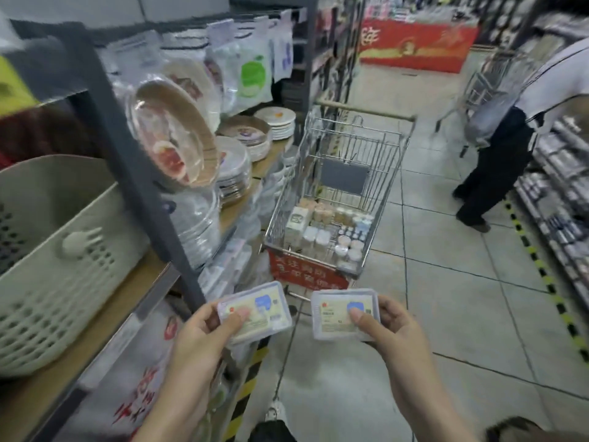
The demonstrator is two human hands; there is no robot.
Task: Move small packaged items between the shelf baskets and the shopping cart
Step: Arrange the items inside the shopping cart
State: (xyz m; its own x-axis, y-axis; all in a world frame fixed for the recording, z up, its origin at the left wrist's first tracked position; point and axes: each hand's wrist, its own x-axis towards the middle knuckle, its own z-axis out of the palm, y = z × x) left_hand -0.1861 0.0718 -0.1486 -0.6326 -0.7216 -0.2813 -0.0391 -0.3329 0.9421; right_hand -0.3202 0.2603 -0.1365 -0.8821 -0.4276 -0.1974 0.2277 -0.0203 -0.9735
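far left: pale basket (54, 266) on shelf. lower centre: left hand (204, 333) pinching left packet (255, 312); right hand (387, 327) pinching right packet (344, 314). centre, beyond both: cart (338, 199) holding small packaged goods.

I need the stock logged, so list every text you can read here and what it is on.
Nothing reads clearly.
Red sign on the shopping cart: white Chinese characters, blurred.
Left box label in the left hand: too small.
Right box label in the right hand: too small.
Far red banner: one large yellow character, unclear.
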